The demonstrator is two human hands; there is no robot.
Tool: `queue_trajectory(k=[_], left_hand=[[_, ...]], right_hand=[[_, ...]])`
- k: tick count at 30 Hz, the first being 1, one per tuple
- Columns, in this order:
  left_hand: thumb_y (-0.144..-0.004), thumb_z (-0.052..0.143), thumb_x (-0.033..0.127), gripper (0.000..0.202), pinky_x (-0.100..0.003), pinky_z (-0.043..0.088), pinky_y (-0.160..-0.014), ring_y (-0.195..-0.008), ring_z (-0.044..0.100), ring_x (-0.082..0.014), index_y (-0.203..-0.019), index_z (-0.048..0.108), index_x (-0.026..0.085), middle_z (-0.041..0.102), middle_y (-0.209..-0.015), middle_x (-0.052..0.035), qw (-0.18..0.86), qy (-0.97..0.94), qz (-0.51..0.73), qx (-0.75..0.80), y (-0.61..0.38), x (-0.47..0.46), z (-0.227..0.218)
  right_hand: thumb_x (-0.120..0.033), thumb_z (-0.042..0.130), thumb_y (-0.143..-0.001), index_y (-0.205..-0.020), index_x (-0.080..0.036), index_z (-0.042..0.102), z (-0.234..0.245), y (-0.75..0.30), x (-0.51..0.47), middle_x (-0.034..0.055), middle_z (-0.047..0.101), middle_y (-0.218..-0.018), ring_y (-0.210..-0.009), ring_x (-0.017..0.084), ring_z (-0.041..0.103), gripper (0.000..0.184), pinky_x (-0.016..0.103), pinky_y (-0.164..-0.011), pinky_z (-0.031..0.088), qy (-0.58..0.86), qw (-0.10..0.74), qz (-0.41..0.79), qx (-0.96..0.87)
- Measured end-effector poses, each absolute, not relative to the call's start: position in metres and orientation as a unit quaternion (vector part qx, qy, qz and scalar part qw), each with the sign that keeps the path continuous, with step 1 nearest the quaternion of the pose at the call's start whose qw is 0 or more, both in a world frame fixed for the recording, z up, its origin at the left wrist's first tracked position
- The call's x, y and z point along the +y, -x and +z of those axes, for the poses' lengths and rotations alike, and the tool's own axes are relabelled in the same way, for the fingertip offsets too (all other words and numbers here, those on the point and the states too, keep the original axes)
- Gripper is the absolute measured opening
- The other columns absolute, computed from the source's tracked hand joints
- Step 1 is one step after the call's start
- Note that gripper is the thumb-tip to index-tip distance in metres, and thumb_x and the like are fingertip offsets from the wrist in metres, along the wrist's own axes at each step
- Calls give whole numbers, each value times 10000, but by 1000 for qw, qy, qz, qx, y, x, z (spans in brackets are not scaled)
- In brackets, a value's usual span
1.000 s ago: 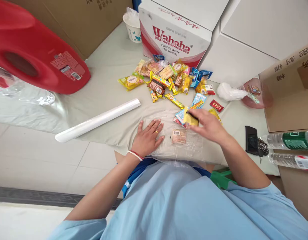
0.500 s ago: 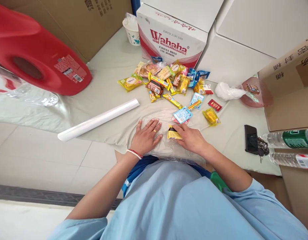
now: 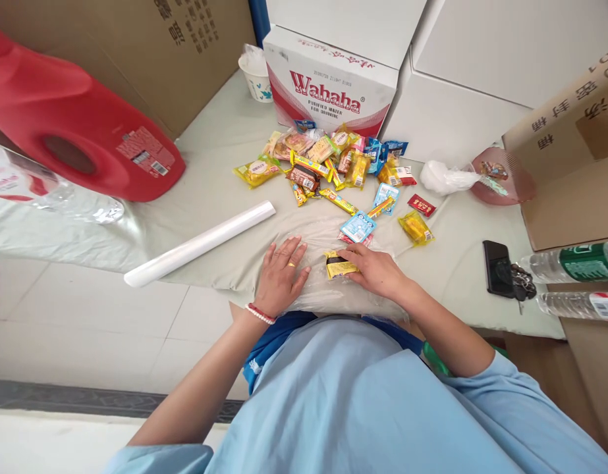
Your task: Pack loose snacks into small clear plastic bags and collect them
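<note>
A yellow-and-black snack packet is pinched at its right end between the thumb and fingers of the right hand, over clear plastic film at the edge of a cloth-covered surface. Whether the packet is set down or held just above the film cannot be told. With the packet as the dial's centre and twelve o'clock pointing away from the wearer, the left hand is seen at nine, well apart from the right, palm down, fingers spread, nothing gripped; by its placing, the thin film is probably being steadied against slipping. By the end grip, most of the packet is left uncovered.

A blue-and-white packet is seen at one o'clock, near enough, it is judged, to be reached easily. A jumbled heap of wrapped snacks is gathered at twelve, backed by a Wahaha carton, by which spread is perhaps limited. A white roll is laid between nine and ten, beyond the left hand, presumably out of the way. A phone is placed at three, well apart from the snacks.
</note>
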State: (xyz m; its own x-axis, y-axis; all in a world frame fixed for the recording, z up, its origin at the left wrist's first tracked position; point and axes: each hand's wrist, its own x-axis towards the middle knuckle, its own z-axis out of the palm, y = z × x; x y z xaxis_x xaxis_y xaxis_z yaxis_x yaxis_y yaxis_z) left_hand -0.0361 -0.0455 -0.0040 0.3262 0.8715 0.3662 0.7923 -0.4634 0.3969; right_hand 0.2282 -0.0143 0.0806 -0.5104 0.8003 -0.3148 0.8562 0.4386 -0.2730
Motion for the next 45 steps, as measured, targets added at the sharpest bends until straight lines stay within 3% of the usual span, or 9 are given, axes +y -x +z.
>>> queue_trajectory(k=[8,13,18,22,28,33,37,41,45], left_hand=[[-718,464,36,931,-584,162,-1320,-1523,444,-255,-1605,354,295,528,-1599,-74,220,-884,207,356,73,-80,32],[-846,577,135,778,-633,149,-1307,-1550,397,-304,-1586,372,257,503,-1613,-132,223,-874,208,378,68,-92,28],[-987,574,342,167,-561,301,-1272,-1354,612,-259,-1068,692,255,787,-1095,-51,221,-776,330,490,41,-72,23],[-953,560,429,246,-491,485,-1127,-1220,666,-270,-838,670,242,764,-979,-64,260,-648,360,619,32,-40,13],[-847,652,386,266,-558,495,-1074,-1157,626,-331,-1038,692,205,688,-1116,-138,110,-542,379,742,41,-27,19],[-947,563,220,183,-578,456,-1032,-1087,652,-311,-1079,681,264,683,-1065,-103,-100,-617,453,636,23,-76,73],[-948,554,153,273,-470,462,-938,-1119,670,-263,-1137,695,289,763,-1109,-47,-11,-826,337,451,-23,-85,83],[-990,486,159,301,-485,441,-944,-1191,637,-291,-1153,726,239,771,-1195,-93,77,-852,182,485,-54,-55,61],[-1020,484,269,331,-509,440,-964,-1249,588,-313,-1272,696,235,706,-1356,-110,104,-809,200,543,-53,-36,47]], right_hand=[[-515,558,-1031,-1591,-309,425,94,-277,-40,126,522,-1542,-1279,278,607,611,430,-960,582,-469,-167,-286,819],[-653,698,-900,-1645,-270,321,92,-301,-73,144,604,-1453,-1328,346,529,919,568,-1109,472,-445,-178,-283,831],[-405,522,-1037,-1379,-226,638,77,-294,-52,89,751,-1044,-1038,261,662,403,438,-979,535,-520,-217,-280,777],[-344,568,-992,-1081,-213,747,67,-290,-12,59,772,-1033,-931,214,690,239,325,-860,529,-561,-189,-320,740],[-298,610,-958,-1155,-214,737,54,-290,7,69,767,-1006,-968,242,653,248,308,-806,462,-638,-12,-220,738],[-398,492,-1039,-1238,-202,701,70,-289,23,108,737,-1135,-1099,299,589,349,399,-967,457,-660,-92,-132,734],[-473,506,-1035,-1374,-163,629,72,-271,56,179,687,-1288,-1196,354,560,476,448,-986,469,-684,-71,-102,719],[-433,615,-980,-1335,-154,660,65,-256,84,186,703,-1279,-1196,334,598,454,414,-983,481,-681,-11,-129,721],[-431,614,-980,-1297,-176,696,59,-259,98,134,761,-1156,-1098,280,668,415,354,-938,488,-679,-17,-172,714]])
